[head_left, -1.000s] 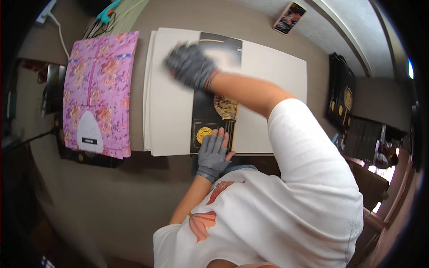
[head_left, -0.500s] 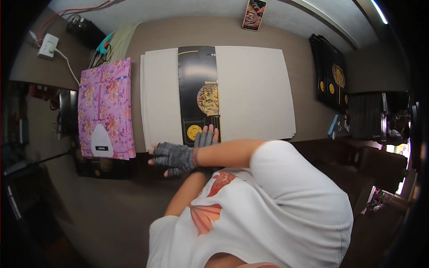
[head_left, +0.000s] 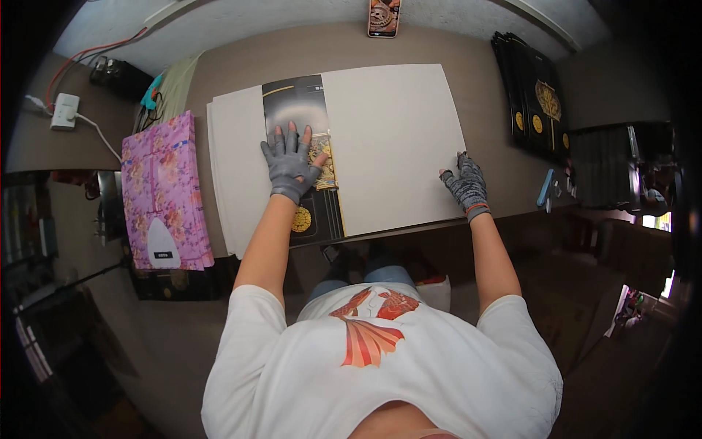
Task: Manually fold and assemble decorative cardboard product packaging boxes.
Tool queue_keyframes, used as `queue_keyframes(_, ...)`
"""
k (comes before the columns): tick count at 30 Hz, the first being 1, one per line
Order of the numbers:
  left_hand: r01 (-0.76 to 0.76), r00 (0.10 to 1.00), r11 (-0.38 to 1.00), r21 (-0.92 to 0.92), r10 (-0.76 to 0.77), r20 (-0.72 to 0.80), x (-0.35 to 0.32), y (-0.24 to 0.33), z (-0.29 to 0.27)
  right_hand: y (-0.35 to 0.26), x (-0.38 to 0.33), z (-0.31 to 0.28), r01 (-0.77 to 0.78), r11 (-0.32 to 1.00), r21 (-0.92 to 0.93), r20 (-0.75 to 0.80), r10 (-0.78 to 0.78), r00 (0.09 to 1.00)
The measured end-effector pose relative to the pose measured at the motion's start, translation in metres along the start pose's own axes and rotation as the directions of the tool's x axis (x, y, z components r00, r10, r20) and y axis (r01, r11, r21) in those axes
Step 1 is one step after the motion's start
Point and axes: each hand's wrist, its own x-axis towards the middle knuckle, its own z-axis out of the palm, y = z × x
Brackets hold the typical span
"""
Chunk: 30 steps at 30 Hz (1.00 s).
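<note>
Flat rectangular sheets (head_left: pixel 395 146) are coloured off-white | on the sheets: glossy black strip (head_left: pixel 292 110) is gold-patterned | left of the sheets: flat pink-purple stack (head_left: pixel 172 194) is flower-patterned

one black panel (head_left: pixel 320 208), one phone (head_left: pixel 384 19)

One fisheye view is looking steeply down from the wearer's head, facing out past the shirt (head_left: pixel 307 366) and across the tabletop (head_left: pixel 292 47) toward the wall (head_left: pixel 292 14) at the top. It is sitting near the left hand (head_left: pixel 292 170) and right hand (head_left: pixel 466 187), taking in both. Straight edges are bowing toward the rim, where the murk is perhaps hiding some surroundings.
</note>
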Motion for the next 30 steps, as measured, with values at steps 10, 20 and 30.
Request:
queue_keyframes(10, 0.024, 0.998, 1.0, -0.019, -0.025, -0.064, 0.0, 0.001, 0.009, 0.001, 0.004, -0.008, 0.01, 0.998, -0.062, -0.065, -0.014, 0.998)
queue_keyframes(20, -0.036, 0.997, 0.997, -0.072, 0.031, -0.07, -0.005, -0.005, 0.01, 0.011, 0.004, -0.031, 0.134, 0.687, 0.714, -0.149, -0.037, 0.988)
queue_keyframes(30, -0.233, 0.955, 0.953, -0.196, 0.262, 0.139, -0.007, -0.024, -0.011, -0.148, -0.041, -0.016, 0.792, 0.583, 0.179, -0.265, -0.747, 0.61)
